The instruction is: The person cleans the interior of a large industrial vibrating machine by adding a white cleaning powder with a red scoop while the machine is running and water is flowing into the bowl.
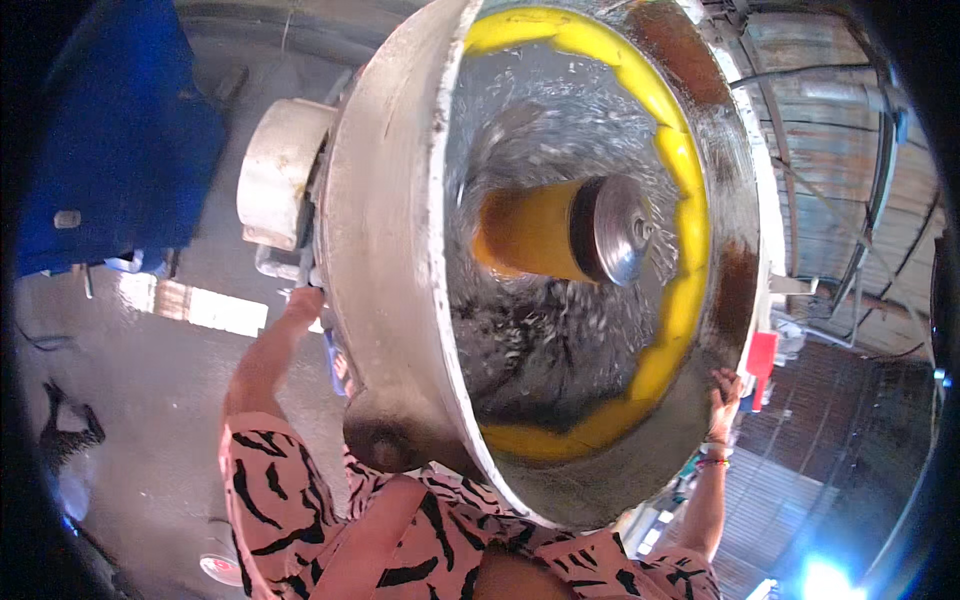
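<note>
A large round metal tub with a pale, scuffed outer wall fills the middle of the view. Inside it, shiny small metal pieces are smeared by motion around a yellow central post with a round metal cap. A yellow lining rings the inner wall. My right hand is on the tub's near right rim, its fingers curled over the edge. At the tub's left side, my left hand reaches to a bent pipe below a white metal box; its fingers are mostly hidden.
A blue sheet hangs at the far left, above a grey floor. A red object stands just beyond my right hand. Corrugated metal panels and pipes line the right side. Bright light glares at the lower right.
</note>
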`<control>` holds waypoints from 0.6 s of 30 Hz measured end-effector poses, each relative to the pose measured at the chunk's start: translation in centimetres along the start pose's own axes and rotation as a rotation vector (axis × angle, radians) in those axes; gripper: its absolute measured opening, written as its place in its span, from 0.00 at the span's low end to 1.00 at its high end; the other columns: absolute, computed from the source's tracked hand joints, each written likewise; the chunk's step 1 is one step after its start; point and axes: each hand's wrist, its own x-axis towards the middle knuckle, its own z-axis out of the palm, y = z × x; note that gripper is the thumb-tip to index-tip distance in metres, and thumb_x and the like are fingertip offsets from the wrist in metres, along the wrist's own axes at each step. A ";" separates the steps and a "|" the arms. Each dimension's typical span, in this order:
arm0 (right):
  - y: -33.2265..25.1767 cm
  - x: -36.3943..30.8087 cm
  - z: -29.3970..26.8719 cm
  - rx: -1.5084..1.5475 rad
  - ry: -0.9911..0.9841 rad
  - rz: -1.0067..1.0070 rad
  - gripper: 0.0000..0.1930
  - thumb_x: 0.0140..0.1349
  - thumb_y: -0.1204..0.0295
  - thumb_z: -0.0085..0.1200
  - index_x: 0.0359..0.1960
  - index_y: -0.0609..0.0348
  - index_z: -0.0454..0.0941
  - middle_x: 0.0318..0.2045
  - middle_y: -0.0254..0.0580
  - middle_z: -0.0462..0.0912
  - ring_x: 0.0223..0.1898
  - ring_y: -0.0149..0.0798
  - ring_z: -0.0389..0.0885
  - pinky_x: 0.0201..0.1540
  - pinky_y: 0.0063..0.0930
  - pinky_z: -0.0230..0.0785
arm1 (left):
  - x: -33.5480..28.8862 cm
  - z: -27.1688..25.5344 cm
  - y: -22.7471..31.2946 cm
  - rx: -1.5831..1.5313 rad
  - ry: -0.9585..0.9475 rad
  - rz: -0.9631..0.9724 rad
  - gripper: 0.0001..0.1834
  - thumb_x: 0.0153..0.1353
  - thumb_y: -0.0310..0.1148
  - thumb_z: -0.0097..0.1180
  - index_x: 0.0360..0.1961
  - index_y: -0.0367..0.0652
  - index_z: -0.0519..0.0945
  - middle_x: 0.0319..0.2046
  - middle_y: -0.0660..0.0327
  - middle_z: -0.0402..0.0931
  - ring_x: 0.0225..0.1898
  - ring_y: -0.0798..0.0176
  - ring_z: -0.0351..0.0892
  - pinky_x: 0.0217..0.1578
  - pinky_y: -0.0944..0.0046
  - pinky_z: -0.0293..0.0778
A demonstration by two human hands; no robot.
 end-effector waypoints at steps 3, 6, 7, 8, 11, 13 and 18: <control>-1.0 0.6 0.2 -0.075 -0.041 0.081 0.19 0.42 0.73 0.51 0.41 0.58 0.74 0.47 0.40 0.66 0.50 0.40 0.60 0.56 0.33 0.49 | -0.8 2.1 -1.8 0.141 -0.018 0.150 0.10 0.52 0.33 0.46 0.28 0.44 0.80 0.30 0.57 0.78 0.34 0.58 0.78 0.35 0.61 0.74; 0.5 3.0 1.3 -0.294 0.174 -0.090 0.25 0.46 0.71 0.52 0.51 0.53 0.69 0.52 0.46 0.64 0.56 0.46 0.57 0.60 0.36 0.46 | -1.1 2.8 -3.9 0.051 0.022 0.108 0.10 0.51 0.35 0.48 0.27 0.45 0.80 0.29 0.57 0.78 0.33 0.58 0.78 0.34 0.60 0.73; 1.5 3.2 1.5 -0.376 0.239 -0.067 0.27 0.47 0.71 0.52 0.54 0.56 0.65 0.53 0.45 0.63 0.56 0.44 0.57 0.60 0.37 0.46 | -2.1 3.5 -4.1 -0.093 0.041 0.027 0.11 0.51 0.37 0.48 0.27 0.44 0.80 0.29 0.56 0.77 0.31 0.57 0.77 0.33 0.60 0.73; 3.1 2.1 1.1 -0.473 0.316 -0.010 0.30 0.48 0.70 0.52 0.56 0.59 0.61 0.54 0.44 0.63 0.56 0.42 0.57 0.59 0.37 0.46 | -2.0 -0.3 -0.7 -0.338 -0.107 -0.220 0.15 0.53 0.42 0.45 0.27 0.43 0.79 0.27 0.54 0.77 0.30 0.53 0.76 0.31 0.58 0.72; 14.4 0.9 -2.6 0.594 0.161 0.435 0.25 0.56 0.72 0.45 0.57 0.63 0.58 0.55 0.45 0.62 0.54 0.43 0.61 0.57 0.33 0.51 | -0.6 3.1 -3.3 0.228 0.068 0.138 0.11 0.45 0.32 0.50 0.32 0.48 0.78 0.18 0.61 0.74 0.28 0.60 0.75 0.23 0.59 0.72; 13.7 -0.1 -4.4 0.320 0.130 0.454 0.26 0.56 0.72 0.45 0.57 0.63 0.57 0.55 0.45 0.62 0.54 0.42 0.61 0.57 0.33 0.51 | -0.7 -0.1 0.1 0.367 0.206 0.253 0.07 0.45 0.32 0.50 0.25 0.49 0.80 0.19 0.65 0.73 0.28 0.62 0.73 0.21 0.63 0.69; 14.5 3.4 -7.2 -0.149 0.046 0.327 0.26 0.56 0.72 0.44 0.58 0.62 0.57 0.55 0.45 0.62 0.54 0.42 0.61 0.57 0.33 0.52 | 2.8 3.5 -0.1 0.057 0.090 -0.049 0.13 0.52 0.37 0.46 0.31 0.42 0.79 0.34 0.48 0.73 0.39 0.42 0.73 0.37 0.47 0.70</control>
